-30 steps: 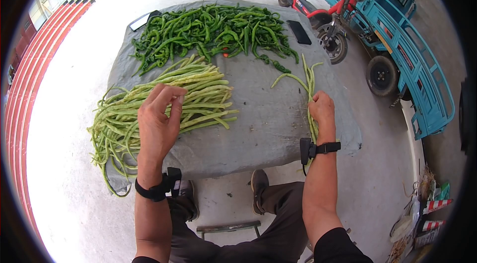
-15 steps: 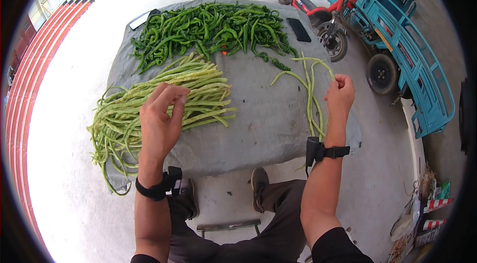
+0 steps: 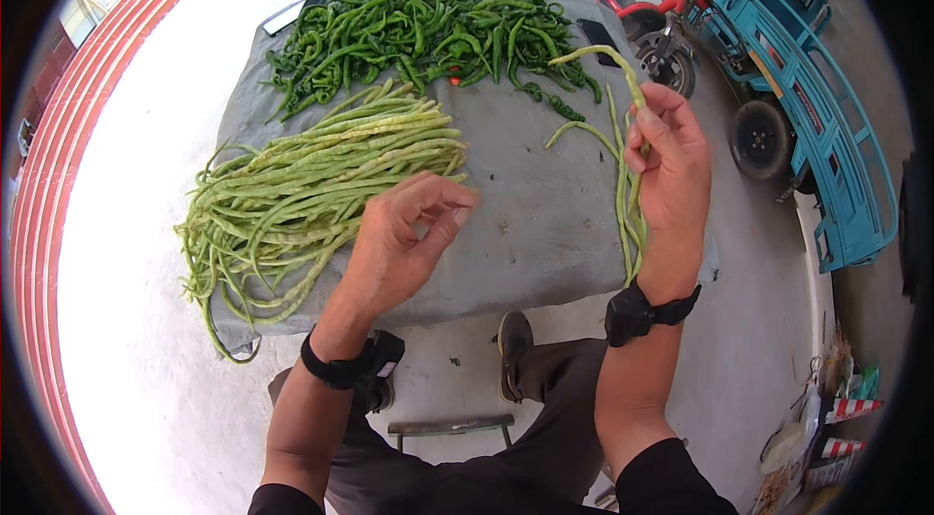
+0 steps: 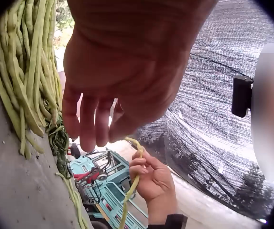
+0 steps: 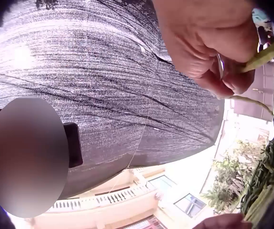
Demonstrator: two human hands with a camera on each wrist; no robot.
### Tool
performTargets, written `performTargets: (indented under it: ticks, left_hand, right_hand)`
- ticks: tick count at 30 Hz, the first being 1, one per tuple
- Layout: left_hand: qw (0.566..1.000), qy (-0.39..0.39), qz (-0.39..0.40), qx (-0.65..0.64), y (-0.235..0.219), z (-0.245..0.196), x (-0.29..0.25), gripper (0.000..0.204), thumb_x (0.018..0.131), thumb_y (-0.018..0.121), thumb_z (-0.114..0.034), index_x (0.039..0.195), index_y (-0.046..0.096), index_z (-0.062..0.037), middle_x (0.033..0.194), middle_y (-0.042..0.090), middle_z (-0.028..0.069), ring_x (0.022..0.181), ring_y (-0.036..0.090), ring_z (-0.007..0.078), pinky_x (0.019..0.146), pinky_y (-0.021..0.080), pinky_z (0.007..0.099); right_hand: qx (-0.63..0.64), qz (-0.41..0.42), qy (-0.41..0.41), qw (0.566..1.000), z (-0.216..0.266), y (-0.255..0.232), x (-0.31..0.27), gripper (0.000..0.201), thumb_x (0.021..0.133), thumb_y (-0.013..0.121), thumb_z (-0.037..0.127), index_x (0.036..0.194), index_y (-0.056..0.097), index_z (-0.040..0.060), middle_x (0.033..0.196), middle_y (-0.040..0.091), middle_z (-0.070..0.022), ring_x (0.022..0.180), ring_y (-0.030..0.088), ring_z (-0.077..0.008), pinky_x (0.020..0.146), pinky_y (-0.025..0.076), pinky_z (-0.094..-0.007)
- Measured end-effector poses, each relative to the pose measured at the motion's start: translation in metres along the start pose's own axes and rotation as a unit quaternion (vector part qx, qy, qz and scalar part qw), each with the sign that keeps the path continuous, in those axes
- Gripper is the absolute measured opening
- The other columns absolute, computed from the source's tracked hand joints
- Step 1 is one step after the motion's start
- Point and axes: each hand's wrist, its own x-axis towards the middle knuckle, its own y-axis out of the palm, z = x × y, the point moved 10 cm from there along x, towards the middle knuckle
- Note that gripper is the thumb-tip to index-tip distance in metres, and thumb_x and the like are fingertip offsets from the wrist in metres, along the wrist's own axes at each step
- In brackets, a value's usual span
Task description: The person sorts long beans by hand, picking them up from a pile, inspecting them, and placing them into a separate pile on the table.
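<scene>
My right hand [image 3: 671, 160] is raised over the right side of the cloth and pinches a long green bean [image 3: 623, 71] between thumb and fingers. One end of this bean arches to the left in the head view; the left wrist view shows the rest hanging below the right hand [image 4: 155, 179]. Under that hand, a few long beans [image 3: 623, 194] lie on the cloth. My left hand [image 3: 404, 233] hovers at the near right edge of a big pile of long beans [image 3: 321, 165], its fingers loosely bent and nothing visible in them.
Beyond the beans, green peppers [image 3: 428, 34] are heaped on the grey cloth [image 3: 535, 223] covering the table. A dark phone [image 3: 601, 40] lies at the far right, partly behind the bean. Past the table stand a red scooter [image 3: 632, 0] and a blue three-wheeler [image 3: 817, 97].
My right hand has lifted a bean off the few on the right and turned, raising it. My left hand has moved right and nearer to me, from over the pile to its edge.
</scene>
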Motion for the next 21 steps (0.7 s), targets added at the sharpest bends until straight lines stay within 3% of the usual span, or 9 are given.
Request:
performTargets:
  ticks: [3, 6, 10, 12, 17, 21]
  left_hand:
    - [0.994, -0.024, 0.026, -0.099, 0.024, 0.013, -0.001, 0.023, 0.107, 0.063, -0.016, 0.126, 0.068, -0.003, 0.119, 0.073, 0.0074, 0.103, 0.071, 0.0152, 0.088, 0.055, 0.0301]
    - [0.96, -0.087, 0.009, -0.265, 0.026, 0.013, 0.0, 0.039, 0.113, 0.054, -0.029, 0.14, 0.058, -0.0025, 0.13, 0.069, 0.0116, 0.112, 0.069, 0.0182, 0.091, 0.055, 0.0314]
    - [0.913, -0.044, -0.053, -0.402, -0.002, -0.007, 0.002, 0.046, 0.114, 0.047, -0.035, 0.146, 0.053, -0.0021, 0.132, 0.067, 0.0144, 0.118, 0.067, 0.021, 0.089, 0.056, 0.0329]
    - [0.909, 0.006, -0.05, -0.414, -0.017, -0.013, 0.002, 0.044, 0.115, 0.048, -0.033, 0.146, 0.052, -0.0022, 0.13, 0.068, 0.0141, 0.118, 0.067, 0.0214, 0.088, 0.056, 0.033]
    - [0.941, 0.011, -0.093, -0.326, -0.04, -0.008, 0.0, 0.035, 0.116, 0.044, -0.03, 0.123, 0.065, -0.0027, 0.12, 0.069, 0.0098, 0.11, 0.067, 0.0156, 0.082, 0.057, 0.0298]
    - [0.956, 0.042, -0.079, -0.278, -0.045, -0.011, 0.0, 0.032, 0.116, 0.047, -0.028, 0.124, 0.065, -0.003, 0.118, 0.071, 0.0089, 0.108, 0.068, 0.0138, 0.081, 0.057, 0.0283]
  right_hand:
    - [-0.033, 0.08, 0.046, 0.995, -0.013, 0.053, -0.014, 0.02, 0.098, 0.069, 0.002, 0.118, 0.065, 0.0005, 0.101, 0.064, -0.0039, 0.073, 0.057, -0.0074, 0.055, 0.041, -0.0223]
    - [-0.039, 0.214, 0.098, 0.971, -0.037, 0.089, -0.032, 0.02, 0.097, 0.07, 0.002, 0.116, 0.065, 0.0006, 0.1, 0.063, -0.0022, 0.072, 0.056, -0.0067, 0.055, 0.041, -0.0228]
    - [-0.076, 0.355, 0.092, 0.927, -0.04, 0.124, -0.058, 0.021, 0.093, 0.073, -0.002, 0.112, 0.066, 0.0012, 0.09, 0.062, 0.0007, 0.072, 0.057, -0.0052, 0.062, 0.045, -0.0212]
    - [-0.091, 0.346, 0.139, 0.923, -0.051, 0.119, -0.058, 0.022, 0.09, 0.075, -0.002, 0.109, 0.066, 0.0011, 0.087, 0.063, 0.0009, 0.074, 0.059, -0.0049, 0.066, 0.047, -0.0211]
    - [-0.11, 0.35, 0.188, 0.911, -0.07, 0.11, -0.053, 0.024, 0.087, 0.075, -0.003, 0.108, 0.065, 0.0007, 0.092, 0.067, -0.0006, 0.076, 0.061, -0.0059, 0.068, 0.049, -0.0221]
    - [-0.14, 0.348, 0.202, 0.905, -0.078, 0.109, -0.052, 0.025, 0.086, 0.074, -0.003, 0.108, 0.064, 0.0004, 0.093, 0.068, -0.0012, 0.077, 0.062, -0.0061, 0.068, 0.049, -0.0232]
